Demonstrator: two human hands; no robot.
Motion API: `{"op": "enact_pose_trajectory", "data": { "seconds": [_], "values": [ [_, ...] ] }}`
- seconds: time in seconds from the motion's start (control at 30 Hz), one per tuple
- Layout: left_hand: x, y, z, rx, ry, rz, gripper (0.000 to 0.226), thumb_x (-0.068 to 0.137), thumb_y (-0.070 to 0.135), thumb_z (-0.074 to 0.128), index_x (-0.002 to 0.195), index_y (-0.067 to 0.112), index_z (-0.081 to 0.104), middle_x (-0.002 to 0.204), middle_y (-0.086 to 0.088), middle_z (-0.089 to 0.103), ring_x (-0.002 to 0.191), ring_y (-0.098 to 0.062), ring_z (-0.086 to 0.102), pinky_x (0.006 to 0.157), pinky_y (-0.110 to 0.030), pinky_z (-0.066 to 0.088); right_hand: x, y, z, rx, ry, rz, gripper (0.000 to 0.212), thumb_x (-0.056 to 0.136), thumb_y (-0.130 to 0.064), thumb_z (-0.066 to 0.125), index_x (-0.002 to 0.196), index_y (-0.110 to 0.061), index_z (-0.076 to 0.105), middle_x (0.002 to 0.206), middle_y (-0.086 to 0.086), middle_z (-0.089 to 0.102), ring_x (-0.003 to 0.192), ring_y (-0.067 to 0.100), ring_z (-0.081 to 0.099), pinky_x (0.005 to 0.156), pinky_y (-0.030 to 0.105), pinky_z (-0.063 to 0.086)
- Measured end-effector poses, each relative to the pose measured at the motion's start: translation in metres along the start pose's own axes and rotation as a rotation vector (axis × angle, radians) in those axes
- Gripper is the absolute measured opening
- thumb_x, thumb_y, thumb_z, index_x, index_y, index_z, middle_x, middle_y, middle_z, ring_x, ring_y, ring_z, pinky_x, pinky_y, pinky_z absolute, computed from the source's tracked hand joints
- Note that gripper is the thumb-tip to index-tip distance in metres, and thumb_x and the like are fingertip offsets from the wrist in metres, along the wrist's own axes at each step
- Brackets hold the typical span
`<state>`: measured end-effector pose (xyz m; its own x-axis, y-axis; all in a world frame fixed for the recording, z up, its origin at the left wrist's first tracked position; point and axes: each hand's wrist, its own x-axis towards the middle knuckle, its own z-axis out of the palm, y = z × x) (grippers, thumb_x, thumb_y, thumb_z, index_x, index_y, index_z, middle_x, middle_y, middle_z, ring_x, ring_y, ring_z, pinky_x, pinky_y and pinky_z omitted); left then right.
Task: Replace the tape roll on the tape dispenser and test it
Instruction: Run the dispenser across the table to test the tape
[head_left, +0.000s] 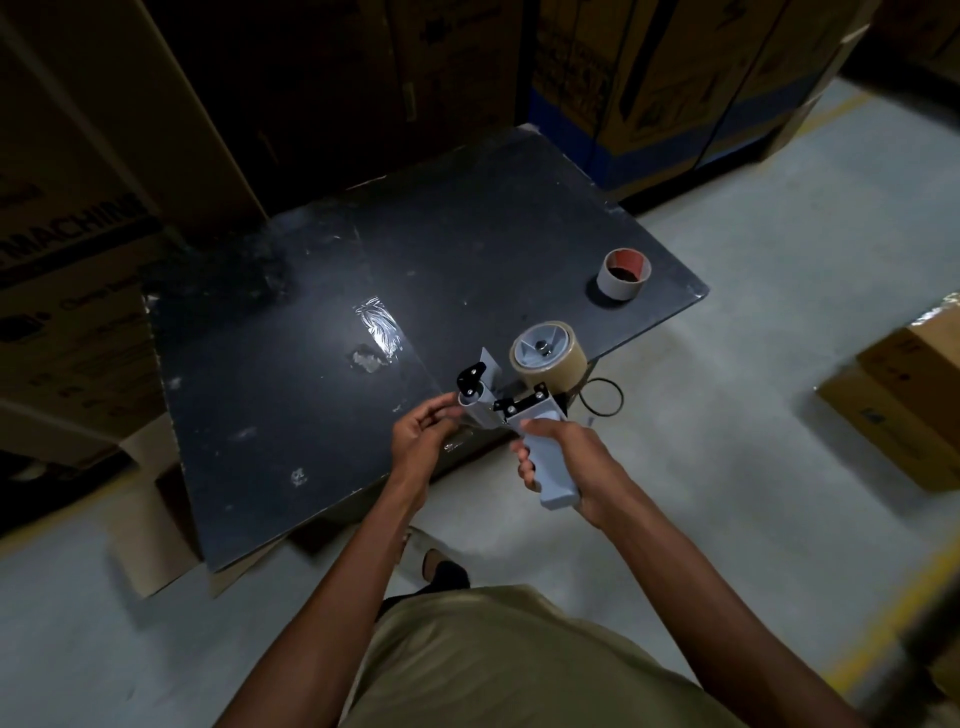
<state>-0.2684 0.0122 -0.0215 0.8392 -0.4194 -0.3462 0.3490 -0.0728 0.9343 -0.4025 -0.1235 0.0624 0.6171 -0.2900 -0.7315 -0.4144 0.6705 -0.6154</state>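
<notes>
Cardboard boxes (78, 270) crowd the dim room behind a dark bench (322, 291), whose top is scuffed and carries a shiny strip of stuck tape (378, 327) near its middle. Toward the bench's far right corner stands the empty core (622, 274), a bare cardboard ring, well apart from everything else.

I hold the tape dispenser (524, 410) in the air just over the bench's near edge. My right hand (571, 467) has a closed grip around its pale handle. The new tape roll (548, 355) already sits on the hub, tan and full, so I judge the swap itself done and the threading under way. My left hand (423, 431) is at the front end beside the roller and black bracket, fingertips pinched together there; whether they hold the clear tape end I cannot tell.

Next, I think, the loose end must be drawn past the roller to the blade, sticky side outward, without creasing. Then comes the test on the bench.
</notes>
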Motion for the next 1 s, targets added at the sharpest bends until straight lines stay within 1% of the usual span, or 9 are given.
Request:
{"op": "enact_pose_trajectory", "data": {
  "seconds": [0.13, 0.3, 0.4, 0.5, 0.6, 0.7, 0.83, 0.9, 1.0],
  "values": [
    [0.004, 0.0, -0.007, 0.006, 0.038, 0.012, 0.026, 0.084, 0.007, 0.072, 0.11, 0.011, 0.072, 0.101, -0.001, 0.076, 0.095, -0.011, 0.071, 0.078, -0.017, 0.055, 0.004, -0.002, 0.002, 0.0, 0.004, 0.014, 0.029, 0.09, -0.019, 0.067, 0.106, 0.005, 0.065, 0.072, 0.011, 0.063, 0.056, 0.018, 0.057, 0.048, 0.027, 0.05],
    [0.005, -0.007, -0.005, 0.053, 0.126, 0.041, 0.023, 0.084, 0.005, 0.071, 0.107, 0.01, 0.072, 0.098, -0.001, 0.075, 0.087, -0.004, 0.07, 0.075, -0.018, 0.056, 0.006, -0.003, 0.003, -0.012, -0.009, 0.016, 0.032, 0.09, -0.021, 0.067, 0.109, 0.005, 0.065, 0.073, 0.01, 0.064, 0.058, 0.017, 0.058, 0.049, 0.027, 0.05],
    [0.004, -0.007, 0.001, 0.055, 0.187, 0.062, 0.018, 0.085, 0.007, 0.071, 0.103, 0.009, 0.072, 0.091, 0.002, 0.074, 0.078, 0.003, 0.068, 0.071, -0.016, 0.055, 0.007, -0.002, 0.004, -0.011, -0.006, 0.015, 0.035, 0.091, -0.02, 0.067, 0.114, 0.007, 0.064, 0.073, 0.01, 0.064, 0.058, 0.017, 0.058, 0.049, 0.026, 0.05],
    [0.001, -0.006, 0.007, 0.052, 0.208, 0.057, 0.016, 0.088, 0.006, 0.066, 0.102, 0.012, 0.071, 0.089, 0.005, 0.072, 0.075, 0.005, 0.068, 0.067, -0.014, 0.054, 0.008, -0.001, 0.006, -0.024, -0.011, 0.021, 0.037, 0.091, -0.02, 0.066, 0.115, 0.008, 0.064, 0.072, 0.009, 0.064, 0.058, 0.017, 0.059, 0.048, 0.026, 0.05],
    [0.002, -0.006, 0.011, 0.035, 0.213, 0.033, 0.017, 0.09, 0.0, 0.061, 0.102, 0.009, 0.07, 0.089, 0.0, 0.072, 0.078, -0.003, 0.069, 0.067, -0.014, 0.055, 0.009, 0.0, 0.006, -0.038, -0.003, 0.018, 0.038, 0.091, -0.021, 0.067, 0.115, 0.008, 0.064, 0.071, 0.009, 0.065, 0.058, 0.017, 0.059, 0.048, 0.026, 0.05],
    [0.003, -0.007, 0.013, 0.053, 0.238, 0.06, 0.017, 0.088, 0.0, 0.063, 0.101, 0.01, 0.071, 0.091, -0.004, 0.072, 0.08, -0.008, 0.068, 0.069, -0.016, 0.056, 0.011, 0.001, 0.007, -0.032, -0.006, 0.023, 0.038, 0.09, -0.021, 0.067, 0.114, 0.008, 0.064, 0.072, 0.009, 0.064, 0.058, 0.017, 0.059, 0.047, 0.026, 0.049],
    [0.004, -0.006, 0.015, 0.11, 0.202, 0.119, 0.021, 0.088, 0.001, 0.064, 0.096, 0.019, 0.071, 0.085, 0.006, 0.071, 0.079, -0.007, 0.068, 0.071, -0.018, 0.056, 0.013, 0.001, 0.007, -0.011, -0.018, 0.027, 0.031, 0.09, -0.02, 0.066, 0.108, 0.006, 0.065, 0.071, 0.01, 0.062, 0.057, 0.017, 0.058, 0.046, 0.026, 0.048],
    [0.008, -0.008, 0.014, 0.176, 0.171, 0.166, 0.022, 0.088, 0.0, 0.063, 0.096, 0.019, 0.072, 0.085, 0.002, 0.073, 0.081, -0.013, 0.069, 0.075, -0.025, 0.057, 0.015, 0.001, 0.008, -0.007, -0.015, 0.031, 0.03, 0.09, -0.02, 0.066, 0.106, 0.006, 0.065, 0.07, 0.01, 0.062, 0.056, 0.018, 0.057, 0.046, 0.027, 0.048],
    [0.015, -0.014, 0.013, 0.306, 0.13, 0.243, 0.025, 0.088, -0.005, 0.058, 0.086, 0.013, 0.075, 0.08, -0.012, 0.071, 0.075, -0.026, 0.064, 0.07, -0.036, 0.053, 0.02, 0.002, 0.011, -0.006, 0.0, 0.018, 0.029, 0.089, -0.019, 0.066, 0.104, 0.005, 0.064, 0.068, 0.009, 0.061, 0.056, 0.019, 0.057, 0.047, 0.028, 0.047]
  ]
}}
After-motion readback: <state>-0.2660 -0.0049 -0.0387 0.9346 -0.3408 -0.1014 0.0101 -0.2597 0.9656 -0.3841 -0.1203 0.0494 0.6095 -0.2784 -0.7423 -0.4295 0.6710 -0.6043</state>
